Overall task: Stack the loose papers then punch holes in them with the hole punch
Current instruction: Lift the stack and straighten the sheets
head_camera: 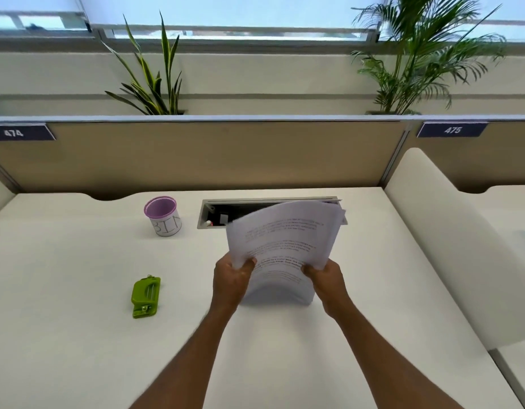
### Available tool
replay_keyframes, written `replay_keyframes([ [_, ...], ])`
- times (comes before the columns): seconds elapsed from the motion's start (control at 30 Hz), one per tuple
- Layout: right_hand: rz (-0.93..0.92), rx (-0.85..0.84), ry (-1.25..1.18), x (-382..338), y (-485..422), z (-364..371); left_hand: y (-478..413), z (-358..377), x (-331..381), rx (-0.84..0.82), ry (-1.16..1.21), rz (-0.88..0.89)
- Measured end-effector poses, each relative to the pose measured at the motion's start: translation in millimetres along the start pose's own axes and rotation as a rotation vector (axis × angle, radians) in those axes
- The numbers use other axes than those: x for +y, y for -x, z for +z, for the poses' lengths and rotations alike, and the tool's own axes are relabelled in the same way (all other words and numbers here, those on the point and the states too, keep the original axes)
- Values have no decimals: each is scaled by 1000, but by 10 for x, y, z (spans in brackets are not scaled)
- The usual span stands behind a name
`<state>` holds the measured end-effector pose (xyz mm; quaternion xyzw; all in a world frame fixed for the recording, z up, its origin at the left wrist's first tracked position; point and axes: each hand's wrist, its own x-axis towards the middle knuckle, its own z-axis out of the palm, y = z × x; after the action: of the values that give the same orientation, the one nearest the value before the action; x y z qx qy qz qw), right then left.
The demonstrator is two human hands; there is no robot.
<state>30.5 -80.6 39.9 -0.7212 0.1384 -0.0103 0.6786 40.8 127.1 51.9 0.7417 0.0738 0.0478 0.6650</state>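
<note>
A bundle of printed white papers (282, 240) stands nearly upright on the white desk (78, 335), its lower edge touching the desktop and its sheets bowed. My left hand (231, 281) grips the bundle's left side. My right hand (326, 278) grips its right side. The top corners of the sheets are slightly fanned and uneven. A green hole punch (145, 296) lies flat on the desk to the left of my left hand, well apart from the papers.
A purple-rimmed cup marked "BIN" (163, 216) stands at the back left. An open cable tray slot (220, 215) sits behind the papers. A beige partition (196, 154) closes the back; a white divider (450, 246) bounds the right side.
</note>
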Motion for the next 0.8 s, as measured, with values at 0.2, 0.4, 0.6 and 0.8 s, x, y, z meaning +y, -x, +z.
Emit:
replay_keyframes([
  [0.2,-147,-25,315,-287,-143,-197,-253,-77,345,43,88,39],
  [0.4,-347,-111,720,-698,-284,-355,-662,-324,1032,160,-503,455],
  [0.6,-375,-204,907,-1016,-285,-340,-696,-262,1273,-363,-654,360],
  [0.8,-304,-221,866,-1201,-316,-641,-701,-359,1019,-298,-367,231],
])
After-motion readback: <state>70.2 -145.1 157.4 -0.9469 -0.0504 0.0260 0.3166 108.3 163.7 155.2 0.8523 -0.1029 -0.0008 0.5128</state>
